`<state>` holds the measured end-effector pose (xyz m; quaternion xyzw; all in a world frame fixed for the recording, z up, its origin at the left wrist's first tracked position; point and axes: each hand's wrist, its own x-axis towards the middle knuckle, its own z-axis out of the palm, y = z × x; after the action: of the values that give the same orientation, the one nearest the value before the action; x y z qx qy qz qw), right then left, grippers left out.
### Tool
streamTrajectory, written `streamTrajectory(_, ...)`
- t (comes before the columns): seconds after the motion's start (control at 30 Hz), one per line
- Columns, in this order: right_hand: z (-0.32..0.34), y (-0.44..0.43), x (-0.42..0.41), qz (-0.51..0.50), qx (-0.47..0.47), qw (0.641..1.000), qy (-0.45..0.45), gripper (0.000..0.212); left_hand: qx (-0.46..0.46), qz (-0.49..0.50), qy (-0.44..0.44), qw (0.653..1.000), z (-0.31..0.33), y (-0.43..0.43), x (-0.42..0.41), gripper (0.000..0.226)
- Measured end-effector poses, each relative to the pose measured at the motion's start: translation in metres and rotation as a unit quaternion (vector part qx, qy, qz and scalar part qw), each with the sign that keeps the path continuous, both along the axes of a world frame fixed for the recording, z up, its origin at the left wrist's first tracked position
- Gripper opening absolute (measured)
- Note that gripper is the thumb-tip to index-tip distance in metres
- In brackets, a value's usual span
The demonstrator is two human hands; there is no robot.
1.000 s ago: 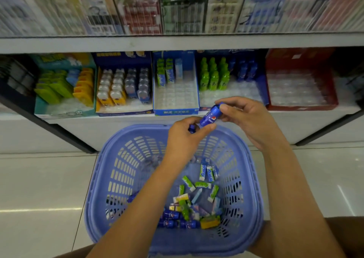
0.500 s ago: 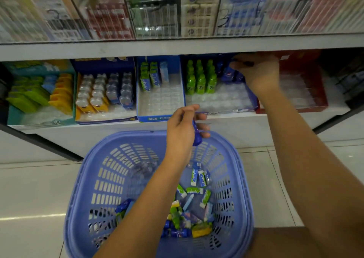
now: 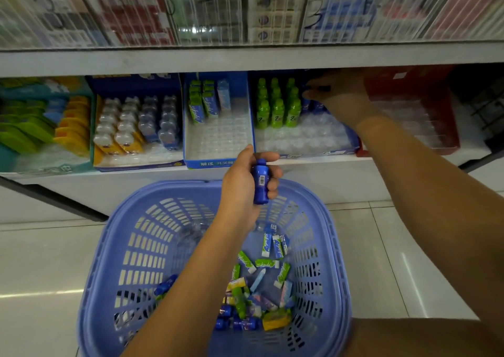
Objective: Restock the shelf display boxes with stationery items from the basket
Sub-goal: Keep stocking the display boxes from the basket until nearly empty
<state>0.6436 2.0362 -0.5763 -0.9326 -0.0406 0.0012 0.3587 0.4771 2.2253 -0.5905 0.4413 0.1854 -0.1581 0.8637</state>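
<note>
Gripped in the left hand (image 3: 245,185), fingers curled round its body: a small blue bottle (image 3: 261,182), cap up, barcode label toward the camera, held over the far rim of the blue basket (image 3: 136,220). Ahead and to the right of that, the right hand (image 3: 343,97), stretched deep into the blue display box (image 3: 313,153), fingers extended toward the back row just beside the green bottles (image 3: 276,111); something dark at the fingertips, but impossible to tell whether pinched or only touched. Below the left wrist, on the basket floor, a loose heap of green-and-white packets (image 3: 267,264) and more blue bottles (image 3: 245,324). Judging by size, light and rigid, with a smooth plastic skin likely to slip; no sign of fragility. Best taken round the body between thumb and fingers, then stood upright in an empty clear pocket on the near side of the right hand.
</note>
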Motion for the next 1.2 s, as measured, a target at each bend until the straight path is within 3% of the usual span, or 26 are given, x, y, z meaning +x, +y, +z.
streamTrajectory(0.13,0.010,0.005,0.000,0.017,-0.085,0.996,0.036,0.044,0.039,-0.035,-0.023,0.998,0.005,0.002,-0.003,0.065)
streamTrajectory(0.3,0.028,0.011,-0.040,-0.035,0.045,0.998,-0.032,0.031,0.096,-0.064,-0.060,0.992,0.005,0.006,-0.007,0.082)
streamTrajectory(0.37,0.037,0.017,-0.064,0.027,0.082,0.996,0.037,0.026,0.125,-0.065,-0.067,0.988,0.005,0.007,-0.008,0.083)
streamTrajectory(0.43,0.048,0.032,-0.094,0.121,0.058,0.981,0.137,0.036,0.146,-0.052,-0.070,0.986,0.006,0.004,-0.006,0.082)
streamTrajectory(0.53,0.044,0.060,-0.118,0.196,0.073,0.962,0.178,0.031,0.164,-0.032,-0.095,0.981,0.010,0.003,-0.005,0.077)
streamTrajectory(0.67,0.035,0.070,-0.123,0.184,0.119,0.965,0.146,0.014,0.170,-0.049,-0.106,0.979,0.012,0.008,-0.003,0.064)
streamTrajectory(0.77,0.038,0.057,-0.120,0.183,0.223,0.946,0.151,0.019,0.101,-0.086,-0.076,0.988,0.016,0.019,-0.006,0.049)
streamTrajectory(0.87,0.044,0.041,-0.119,0.212,0.269,0.927,0.152,0.031,0.082,-0.115,-0.132,0.981,0.015,0.032,-0.014,0.025)
streamTrajectory(1.0,0.046,0.038,-0.118,0.176,0.318,0.917,0.163,0.033,0.170,-0.075,-0.182,0.966,0.016,0.028,-0.012,0.022)
streamTrajectory(1.2,0.051,0.039,-0.115,0.066,0.294,0.944,0.132,0.021,0.293,0.003,-0.223,0.930,0.013,0.004,0.001,0.027)
